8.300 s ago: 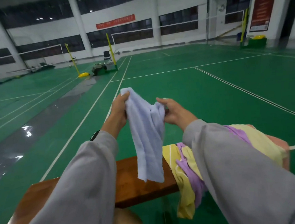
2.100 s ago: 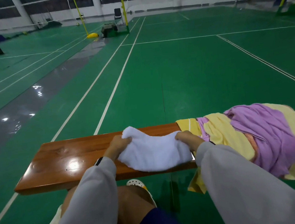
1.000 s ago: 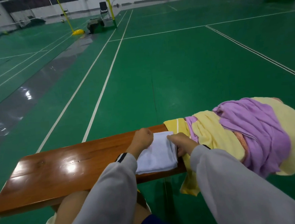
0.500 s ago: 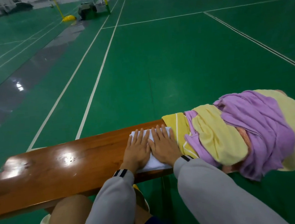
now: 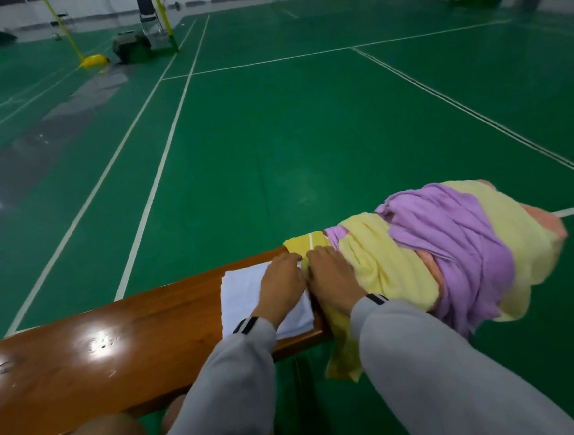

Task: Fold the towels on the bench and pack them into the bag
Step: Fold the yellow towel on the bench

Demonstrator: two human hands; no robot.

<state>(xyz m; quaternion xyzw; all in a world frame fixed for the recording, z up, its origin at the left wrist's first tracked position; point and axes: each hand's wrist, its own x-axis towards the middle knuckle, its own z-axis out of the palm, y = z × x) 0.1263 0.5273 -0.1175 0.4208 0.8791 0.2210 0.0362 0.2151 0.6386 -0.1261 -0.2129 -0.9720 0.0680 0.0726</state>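
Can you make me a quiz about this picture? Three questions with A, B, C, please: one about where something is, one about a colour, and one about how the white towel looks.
1. Where is the white towel?
A) inside a bag
B) on the wooden bench
C) on a shelf

2. What colour is the towel that the right hand rests on?
A) blue
B) yellow
C) black

3. How does the white towel look?
A) folded into a flat rectangle
B) rolled into a ball
C) hanging in the air

Answers:
1 B: it lies on the bench top, partly under the left hand.
2 B: the right hand lies on the yellow towel at the near end of the pile.
3 A: its edges are straight and it lies flat on the wood.
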